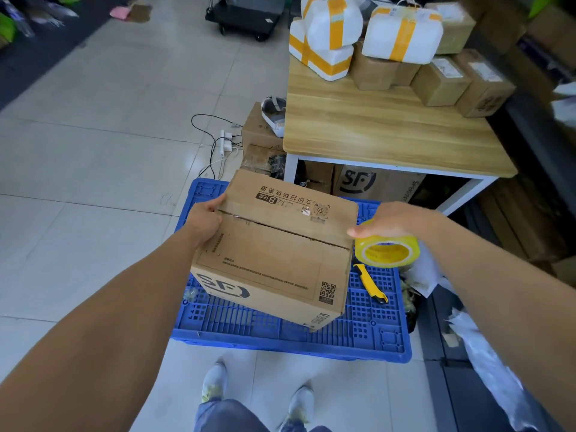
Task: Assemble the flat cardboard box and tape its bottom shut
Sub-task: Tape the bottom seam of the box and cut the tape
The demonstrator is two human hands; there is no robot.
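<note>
The cardboard box stands erected on the blue plastic crate, toward the crate's left edge, turned slightly askew. Its printing reads upside down. The two upper flaps are folded shut and meet along a dark seam running across the top. The contents cannot be seen.

Left hand: grips the box at the left end of the seam, fingers curled over the top edge.

Right hand: holds a roll of clear yellowish tape just beside the right end of the seam, with one fingertip touching the box edge.

A yellow-and-black utility knife lies on the crate near its right edge, just beside the box and below the tape.

Beyond the crate, a wooden table carries white foam parcels banded in yellow tape and sealed brown cartons along its far edge. Flat printed cartons stand under the table.
</note>
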